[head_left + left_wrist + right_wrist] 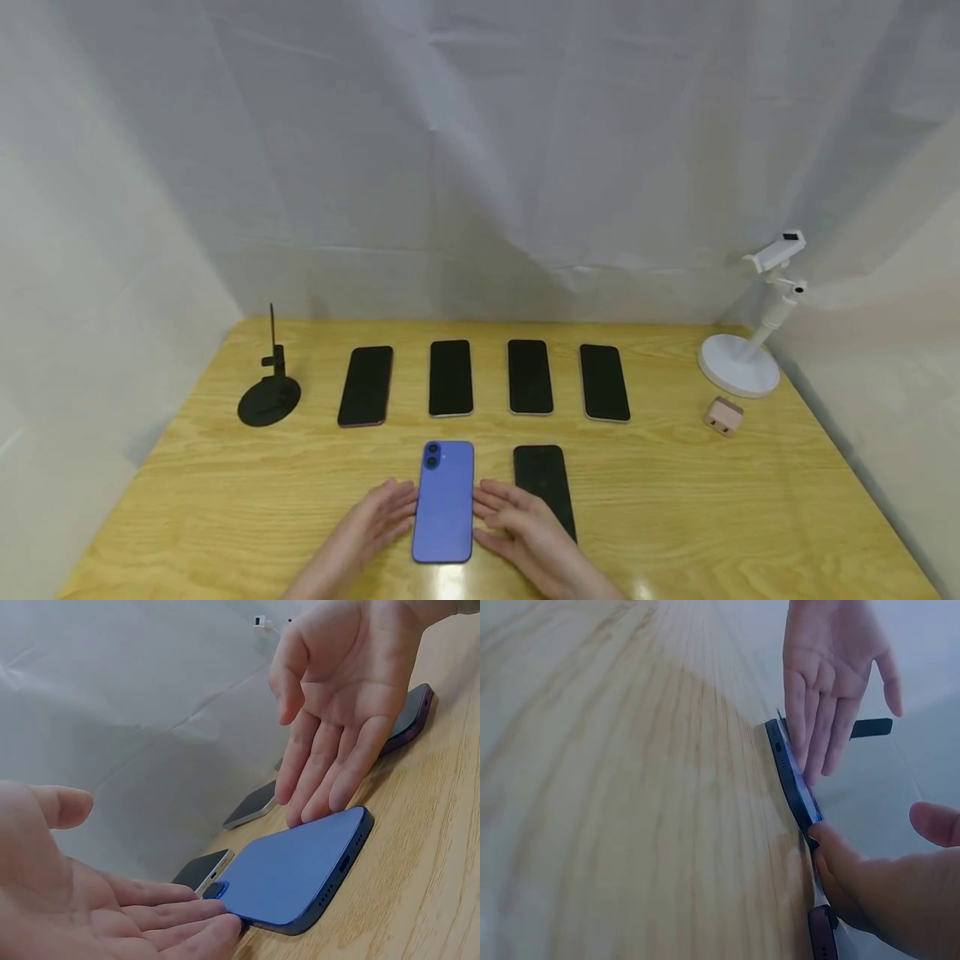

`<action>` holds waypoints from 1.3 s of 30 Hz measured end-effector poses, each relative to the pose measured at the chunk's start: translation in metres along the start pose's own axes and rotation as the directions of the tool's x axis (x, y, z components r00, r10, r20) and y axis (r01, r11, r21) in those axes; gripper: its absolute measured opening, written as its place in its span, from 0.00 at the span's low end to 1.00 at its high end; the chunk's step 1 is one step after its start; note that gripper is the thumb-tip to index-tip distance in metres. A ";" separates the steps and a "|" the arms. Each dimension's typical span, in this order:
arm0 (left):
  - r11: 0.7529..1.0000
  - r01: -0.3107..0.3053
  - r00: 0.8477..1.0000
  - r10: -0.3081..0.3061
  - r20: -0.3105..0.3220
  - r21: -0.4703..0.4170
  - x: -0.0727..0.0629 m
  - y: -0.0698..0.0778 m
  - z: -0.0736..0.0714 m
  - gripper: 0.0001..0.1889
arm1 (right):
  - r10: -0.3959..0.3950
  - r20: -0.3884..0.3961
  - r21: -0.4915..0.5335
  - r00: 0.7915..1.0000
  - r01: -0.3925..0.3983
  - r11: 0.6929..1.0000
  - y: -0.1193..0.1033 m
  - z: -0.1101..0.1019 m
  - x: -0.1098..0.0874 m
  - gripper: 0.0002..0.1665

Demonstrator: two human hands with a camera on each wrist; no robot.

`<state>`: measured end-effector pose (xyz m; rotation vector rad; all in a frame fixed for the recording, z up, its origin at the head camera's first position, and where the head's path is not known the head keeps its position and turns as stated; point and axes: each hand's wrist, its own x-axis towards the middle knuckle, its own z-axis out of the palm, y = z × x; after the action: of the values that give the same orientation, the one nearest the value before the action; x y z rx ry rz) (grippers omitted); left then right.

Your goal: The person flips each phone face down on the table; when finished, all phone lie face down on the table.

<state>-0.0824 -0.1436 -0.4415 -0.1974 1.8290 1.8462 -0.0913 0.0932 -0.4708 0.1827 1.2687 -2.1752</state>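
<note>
A blue smartphone [444, 508] lies back side up on the wooden table, its two-lens camera at the far left corner. My left hand [378, 518] is at its left edge, palm turned inward and fingers straight. On the opposite edge is my right hand [517, 527], fingers extended and fingertips right at the phone's side. In the left wrist view both hands flank the blue phone [296, 870] with their thumbs raised. Partly hidden behind my right hand, a black-screened phone [546, 479] lies to the right.
Along the back lie several dark-screened phones, among them one with a reddish edge [366, 386]. A black stand [270, 400] is at the left. At the right are a white stand [738, 365] with a jointed arm and a pink plug adapter [723, 416]. Grey sheeting [480, 167] hangs behind.
</note>
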 end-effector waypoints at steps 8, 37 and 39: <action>0.995 -0.104 0.995 0.104 -0.005 0.000 -0.002 0.005 0.013 0.40 | -0.058 -0.007 -0.143 0.998 0.056 0.988 -0.004 -0.006 -0.007 0.40; 0.979 -0.061 0.968 0.106 0.229 -0.197 0.031 -0.002 0.089 0.37 | -0.067 -0.093 -0.286 0.993 0.038 0.957 -0.042 -0.091 -0.059 0.37; 0.980 -0.054 0.968 0.099 0.233 -0.192 0.032 -0.003 0.091 0.37 | -0.066 -0.091 -0.291 0.994 0.037 0.956 -0.041 -0.091 -0.059 0.37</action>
<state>-0.0848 -0.0481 -0.4519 0.0332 1.5211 1.9976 -0.0828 0.2086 -0.4653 0.1415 1.6472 -2.0140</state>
